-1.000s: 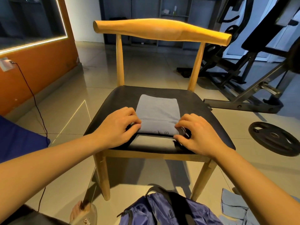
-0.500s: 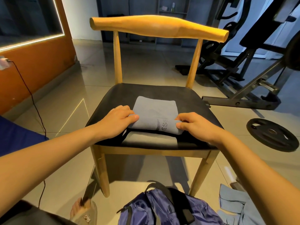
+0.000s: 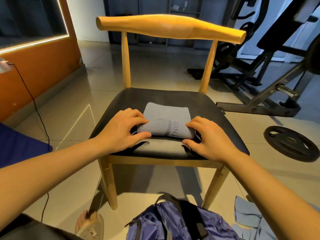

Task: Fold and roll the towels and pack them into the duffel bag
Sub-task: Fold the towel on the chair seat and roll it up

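Head view: a wooden chair with a black seat (image 3: 216,118) is seen from above, filling the middle of the frame. A grey-blue towel (image 3: 167,122) is laid on the seat, folded into a narrow strip. Its near end is rolled up into a thick cylinder, while the flat remainder stretches away toward 12 o'clock.

The roll is gripped at both ends. At its 9 o'clock end, the left hand (image 3: 121,130) is curled over the top, with the fingers held close together and the thumb tucked against the near side. At its 3 o'clock end, the right hand (image 3: 210,138) is set the same way, with the fingers bent over the roll and the thumb pressed below it.

At 6 o'clock, a purple duffel bag (image 3: 181,222) with black straps is seen on the floor in front of the chair. More grey-blue cloth (image 3: 247,217) is heaped beside it at 5 o'clock. A weight plate (image 3: 290,142) is lying on the tiles at 3 o'clock, and a weight bench (image 3: 259,80) is placed at 2 o'clock.

The rolling is judged to be about half done. If one end is pushed ahead of the other, the roll could be skewed into a cone. If the grip is loosened, the layers could be sprung open. The smooth seat could also let the flat part be dragged along rather than wound in.
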### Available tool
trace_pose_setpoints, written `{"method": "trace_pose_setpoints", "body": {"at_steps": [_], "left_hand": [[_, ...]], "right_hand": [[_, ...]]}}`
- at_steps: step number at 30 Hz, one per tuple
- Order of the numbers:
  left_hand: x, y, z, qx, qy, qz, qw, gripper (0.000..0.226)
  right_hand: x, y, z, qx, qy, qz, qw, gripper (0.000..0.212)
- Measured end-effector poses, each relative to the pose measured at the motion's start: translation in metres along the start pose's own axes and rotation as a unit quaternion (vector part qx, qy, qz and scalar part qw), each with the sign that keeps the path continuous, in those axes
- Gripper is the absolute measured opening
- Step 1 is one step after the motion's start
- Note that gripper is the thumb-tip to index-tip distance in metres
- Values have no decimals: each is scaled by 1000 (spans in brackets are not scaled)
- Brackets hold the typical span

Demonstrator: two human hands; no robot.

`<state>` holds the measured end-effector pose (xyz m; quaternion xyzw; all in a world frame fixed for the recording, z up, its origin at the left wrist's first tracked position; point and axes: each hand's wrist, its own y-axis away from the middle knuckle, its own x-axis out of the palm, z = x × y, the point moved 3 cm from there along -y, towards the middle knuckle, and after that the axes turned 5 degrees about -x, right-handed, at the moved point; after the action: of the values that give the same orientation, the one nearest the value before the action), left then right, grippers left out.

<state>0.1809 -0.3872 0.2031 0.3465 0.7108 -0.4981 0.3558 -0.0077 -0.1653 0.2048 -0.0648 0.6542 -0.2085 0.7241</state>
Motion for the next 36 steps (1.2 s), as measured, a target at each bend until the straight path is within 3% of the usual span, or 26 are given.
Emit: {"method": "trace_pose_setpoints", "body": {"at_steps": [3,7,10,13,15,17,19,22,25,28,30,33,36], "left_hand": [[1,-2,6,-13,-8,17,1000,55],[-2,-8,8,-62,41,40,996,49],[-3,-9,6,-120,104,94,983,29],[0,-11,5,-179,164,137,960,39],[2,-14,4,-207,181,132,952,41],[4,-18,4,-223,165,93,956,29],[1,-19,1,-205,148,22,967,17],[-1,-15,-9,-74,103,-73,989,11],[2,-6,-7,13,42,-69,997,24],[5,-3,8,16,16,-26,999,45],[8,-6,14,-19,52,-6,998,46],[12,-16,13,-58,83,7,995,36],[6,-23,5,-13,33,-43,998,28]], "right_hand": [[3,0,-1,18,-22,-1,1000,41],[-4,-10,-2,54,-99,38,993,25],[-8,-12,-2,109,-199,99,969,18],[-11,-13,2,140,-251,125,950,30],[-10,-15,4,159,-255,130,945,34],[-6,-16,3,165,-231,105,953,30],[-6,-16,3,142,-189,23,971,14],[-7,-15,8,68,-152,-56,985,10],[-6,-12,9,43,-124,-78,988,7],[-6,-9,10,50,-108,-37,992,29],[-3,-9,12,50,-69,-10,996,41],[0,-13,17,61,-62,-19,996,31],[1,-19,16,93,-84,6,992,22]]}}
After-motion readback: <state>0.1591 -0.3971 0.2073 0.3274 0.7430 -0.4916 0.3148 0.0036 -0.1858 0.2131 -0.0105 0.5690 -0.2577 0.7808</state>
